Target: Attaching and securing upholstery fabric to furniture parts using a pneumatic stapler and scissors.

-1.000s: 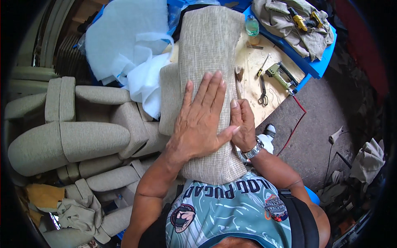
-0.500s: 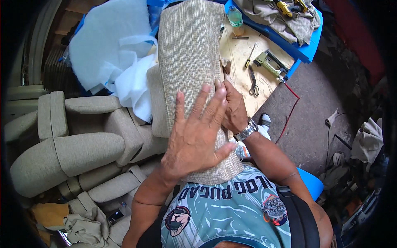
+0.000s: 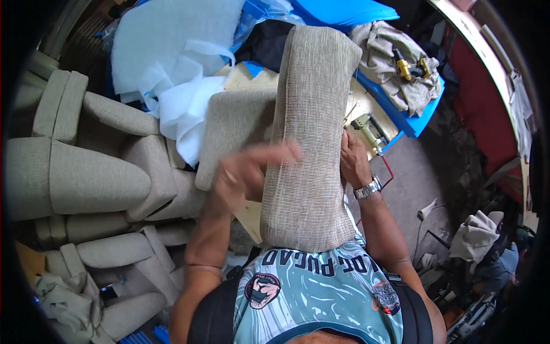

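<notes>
Head view, centre of frame: long beige upholstered cushion panel [image 3: 312,143], standing lengthwise from the person's chest toward the top. Left hand [image 3: 246,172], blurred, fingers extended and released, lying at the panel's left edge. Right hand [image 3: 352,160], wristwatch [image 3: 366,188] on the wrist, fingers curled onto the panel's right edge, partly hidden behind it. Left of frame: stacked beige sofa cushions [image 3: 86,178], crowding that side. Behind the panel: wooden board [image 3: 366,114] with a pneumatic stapler [image 3: 366,129]. Upper left: white batting [image 3: 172,51]. Upper right: blue sheet [image 3: 418,114] bearing crumpled fabric [image 3: 384,51] and a yellow tool [image 3: 409,67].
</notes>
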A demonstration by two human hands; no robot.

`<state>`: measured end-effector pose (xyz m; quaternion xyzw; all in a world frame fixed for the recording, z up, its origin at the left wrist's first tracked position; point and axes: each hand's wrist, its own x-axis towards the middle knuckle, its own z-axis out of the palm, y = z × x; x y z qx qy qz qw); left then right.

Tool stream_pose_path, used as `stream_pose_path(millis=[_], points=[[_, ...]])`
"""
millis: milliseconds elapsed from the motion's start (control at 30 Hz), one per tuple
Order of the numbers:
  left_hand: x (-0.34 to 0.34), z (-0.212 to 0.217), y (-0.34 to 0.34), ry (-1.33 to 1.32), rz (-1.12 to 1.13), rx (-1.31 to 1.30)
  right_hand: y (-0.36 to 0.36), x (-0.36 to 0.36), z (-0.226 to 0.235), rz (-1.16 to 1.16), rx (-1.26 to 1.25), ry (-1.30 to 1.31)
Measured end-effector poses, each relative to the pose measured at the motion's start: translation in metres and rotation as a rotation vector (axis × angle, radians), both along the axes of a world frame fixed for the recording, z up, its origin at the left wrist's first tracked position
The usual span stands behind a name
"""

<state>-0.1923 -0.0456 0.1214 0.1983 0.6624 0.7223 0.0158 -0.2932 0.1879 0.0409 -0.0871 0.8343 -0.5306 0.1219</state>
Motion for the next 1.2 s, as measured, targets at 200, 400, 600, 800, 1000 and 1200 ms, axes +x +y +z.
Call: stream_pose_path(millis=[200,400,600,800,1000,1200], points=[[-0.036,-0.053,-0.061,0.271,0.46,-0.148,-0.032,0.026,-0.02,-0.041,-0.307,-0.095],[-0.131,-0.036,-0.054,0.113,0.543,-0.277,-0.032,0.035,-0.022,-0.053,-0.245,-0.123],[-0.155,-0.038,0.039,0.007,0.57,-0.939,0.003,0.029,-0.024,-0.101,-0.47,-0.14],[-0.128,-0.024,0.152,-0.062,0.63,-1.415,0.047,-0.007,-0.066,-0.083,-0.552,-0.093],[-0.115,-0.027,0.253,-0.227,0.716,-1.736,0.086,-0.043,-0.069,-0.004,-0.61,-0.233],[-0.114,-0.043,0.285,-0.356,0.685,-1.884,0.106,-0.067,-0.074,0.054,-0.615,-0.333]])
